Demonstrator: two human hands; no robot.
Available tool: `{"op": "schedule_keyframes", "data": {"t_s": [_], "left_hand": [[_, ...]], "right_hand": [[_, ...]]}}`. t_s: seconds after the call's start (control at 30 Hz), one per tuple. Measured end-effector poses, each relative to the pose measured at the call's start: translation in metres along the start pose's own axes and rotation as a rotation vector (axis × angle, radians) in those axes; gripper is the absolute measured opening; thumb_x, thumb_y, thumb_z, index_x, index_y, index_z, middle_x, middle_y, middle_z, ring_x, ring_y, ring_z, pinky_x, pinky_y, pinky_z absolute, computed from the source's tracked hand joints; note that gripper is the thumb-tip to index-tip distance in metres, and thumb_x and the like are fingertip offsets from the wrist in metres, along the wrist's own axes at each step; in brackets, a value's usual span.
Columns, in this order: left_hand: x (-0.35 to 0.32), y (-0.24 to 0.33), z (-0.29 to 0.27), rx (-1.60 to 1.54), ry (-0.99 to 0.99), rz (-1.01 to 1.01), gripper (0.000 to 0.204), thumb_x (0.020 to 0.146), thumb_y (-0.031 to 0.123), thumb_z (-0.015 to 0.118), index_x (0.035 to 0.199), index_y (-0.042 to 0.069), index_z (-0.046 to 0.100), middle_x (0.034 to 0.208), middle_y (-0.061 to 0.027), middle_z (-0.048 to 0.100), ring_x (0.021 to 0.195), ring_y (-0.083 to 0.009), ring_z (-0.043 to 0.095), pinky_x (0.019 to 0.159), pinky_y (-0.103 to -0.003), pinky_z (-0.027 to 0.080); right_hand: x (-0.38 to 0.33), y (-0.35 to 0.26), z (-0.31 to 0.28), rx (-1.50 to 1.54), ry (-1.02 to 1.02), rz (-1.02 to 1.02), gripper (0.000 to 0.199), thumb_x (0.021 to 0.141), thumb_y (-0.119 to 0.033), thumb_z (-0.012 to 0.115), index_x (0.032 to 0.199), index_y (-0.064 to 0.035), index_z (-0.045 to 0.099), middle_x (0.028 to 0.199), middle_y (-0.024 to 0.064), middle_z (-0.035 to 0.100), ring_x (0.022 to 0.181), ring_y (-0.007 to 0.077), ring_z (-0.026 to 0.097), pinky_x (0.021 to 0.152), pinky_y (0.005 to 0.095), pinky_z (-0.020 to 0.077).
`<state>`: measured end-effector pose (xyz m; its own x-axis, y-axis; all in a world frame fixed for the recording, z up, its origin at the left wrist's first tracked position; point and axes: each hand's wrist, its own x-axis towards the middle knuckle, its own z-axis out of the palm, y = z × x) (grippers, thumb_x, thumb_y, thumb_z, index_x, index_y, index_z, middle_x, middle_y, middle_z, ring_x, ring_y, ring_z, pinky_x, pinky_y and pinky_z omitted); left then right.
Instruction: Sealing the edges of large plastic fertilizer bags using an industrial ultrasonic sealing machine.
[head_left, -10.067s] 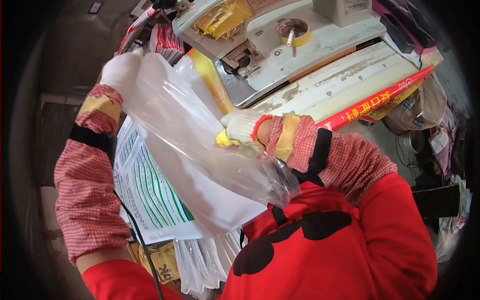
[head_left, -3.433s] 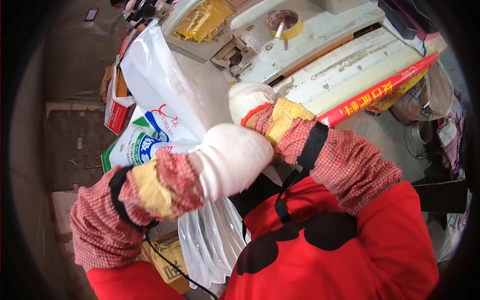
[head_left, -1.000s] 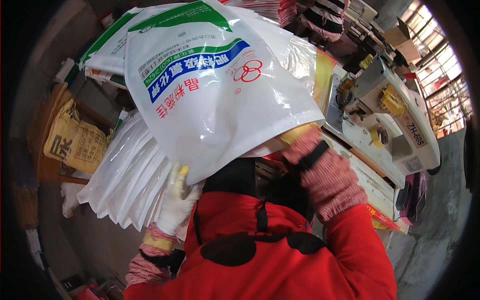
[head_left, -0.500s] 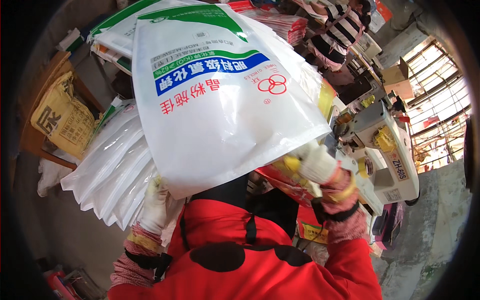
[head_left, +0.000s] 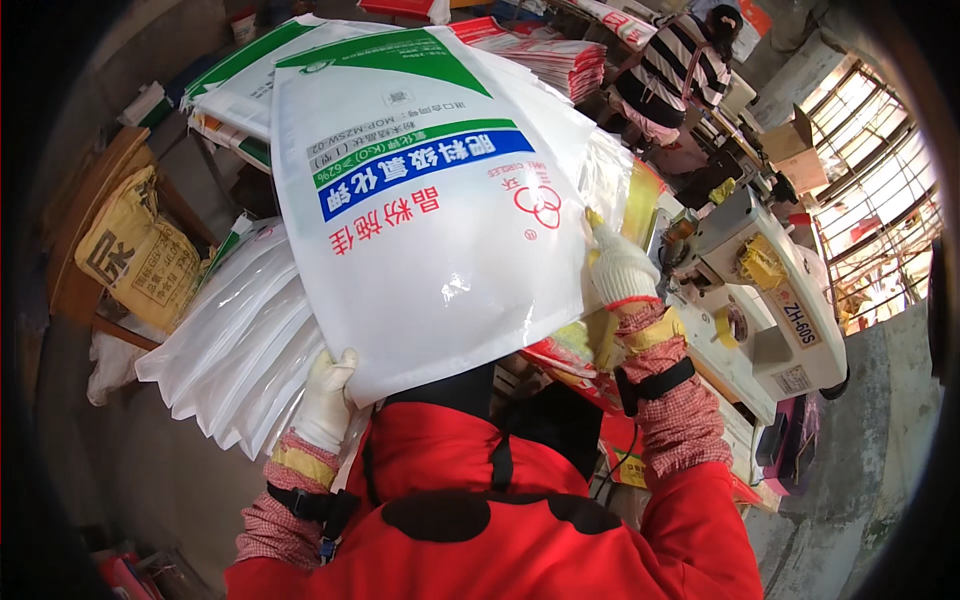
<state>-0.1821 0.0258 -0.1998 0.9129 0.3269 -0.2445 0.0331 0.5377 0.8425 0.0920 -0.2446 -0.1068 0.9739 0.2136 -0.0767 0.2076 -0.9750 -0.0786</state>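
printed white bag (head_left: 440, 270) lying over other bags (head_left: 238, 98), and it could slide askew
left hand (head_left: 328, 392) has its thumb up at the bag's near left corner, right hand (head_left: 622, 262) has fingers nearly straight at the right edge (whether either truly grips, i cannot tell; some fingers are hidden). slick plastic might slip from a loose hold, the near edge could sag toward the red top (head_left: 560, 545), or the left hand might drag the pleated stack (head_left: 235, 340) beside it.
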Motion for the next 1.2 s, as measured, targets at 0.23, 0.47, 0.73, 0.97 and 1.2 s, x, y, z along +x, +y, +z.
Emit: {"op": "schedule_keyframes", "data": {"t_s": [0.23,0.47,0.73,0.97,1.2], "left_hand": [[-0.004,0.051,0.007,0.556,0.157,0.358,0.024,0.092,0.022,0.055,0.102,0.000,0.054,0.088,-0.0031,0.059,0.077,-0.0100,0.053,0.071,-0.026,0.046],[-0.014,0.209,-0.009,0.665,0.122,0.639,0.020,0.088,0.019,0.059,0.100,0.003,0.056,0.086,-0.0005,0.058,0.078,-0.0063,0.050,0.070,-0.023,0.043],[-0.051,0.272,-0.174,0.386,0.628,0.572,0.021,0.093,0.018,0.054,0.107,0.002,0.055,0.103,-0.0057,0.059,0.095,-0.0118,0.060,0.079,-0.026,0.049],[-0.078,0.108,-0.248,0.282,0.639,0.056,0.018,0.087,0.008,0.054,0.104,0.006,0.059,0.090,-0.0007,0.061,0.073,-0.0101,0.060,0.059,-0.024,0.053],[-0.087,-0.004,-0.242,0.147,0.649,-0.284,0.018,0.087,0.004,0.053,0.104,0.003,0.059,0.083,-0.0007,0.061,0.065,-0.0100,0.058,0.056,-0.024,0.048]], "right_hand": [[-0.004,0.035,0.032,0.017,-0.007,0.025,0.039,0.091,-0.022,0.048,0.129,-0.0243,0.054,0.111,0.0141,0.064,0.101,0.0302,0.063,0.083,0.0404,0.0492],[0.082,-0.088,0.050,-0.128,0.356,-0.698,0.037,0.089,-0.019,0.048,0.124,-0.0109,0.057,0.105,0.0199,0.065,0.098,0.0326,0.063,0.084,0.0389,0.0488],[0.057,-0.363,0.010,0.132,0.018,-0.847,0.043,0.078,-0.023,0.057,0.121,-0.0228,0.061,0.117,0.0155,0.062,0.105,0.0336,0.060,0.090,0.0420,0.0482],[0.020,-0.406,0.104,-0.110,-0.241,-0.703,0.038,0.086,-0.008,0.055,0.124,-0.0073,0.055,0.115,0.0137,0.064,0.104,0.0332,0.063,0.082,0.0462,0.0529],[0.022,-0.315,0.185,-0.009,-0.402,-0.445,0.036,0.087,-0.017,0.054,0.122,-0.0096,0.055,0.117,0.0166,0.062,0.105,0.0301,0.062,0.084,0.0456,0.0512]]}}
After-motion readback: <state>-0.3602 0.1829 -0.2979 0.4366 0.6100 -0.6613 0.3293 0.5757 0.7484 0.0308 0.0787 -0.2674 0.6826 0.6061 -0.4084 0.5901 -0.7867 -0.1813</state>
